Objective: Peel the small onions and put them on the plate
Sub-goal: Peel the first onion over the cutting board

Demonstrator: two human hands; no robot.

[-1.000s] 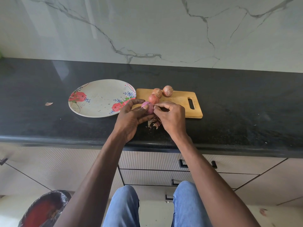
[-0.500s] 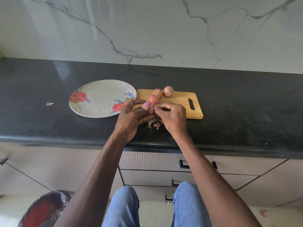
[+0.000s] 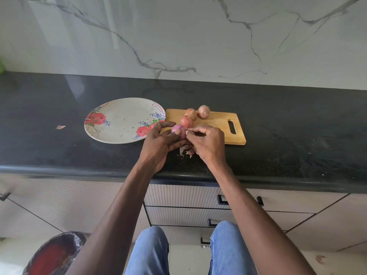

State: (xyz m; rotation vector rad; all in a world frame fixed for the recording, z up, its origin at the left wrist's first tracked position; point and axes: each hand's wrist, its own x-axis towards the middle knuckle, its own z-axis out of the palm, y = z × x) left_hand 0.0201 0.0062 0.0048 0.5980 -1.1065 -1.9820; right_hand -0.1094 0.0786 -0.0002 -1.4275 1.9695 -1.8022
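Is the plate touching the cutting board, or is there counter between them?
Cannot tell. In the head view the plate rim meets the cutting board corner with no visible gap, but contact isn't plain.

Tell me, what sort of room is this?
Most likely a home kitchen: a black stone counter backed by a marble-look wall, cabinet drawers below it, and a wooden chopping board with small onions beside a floral plate.
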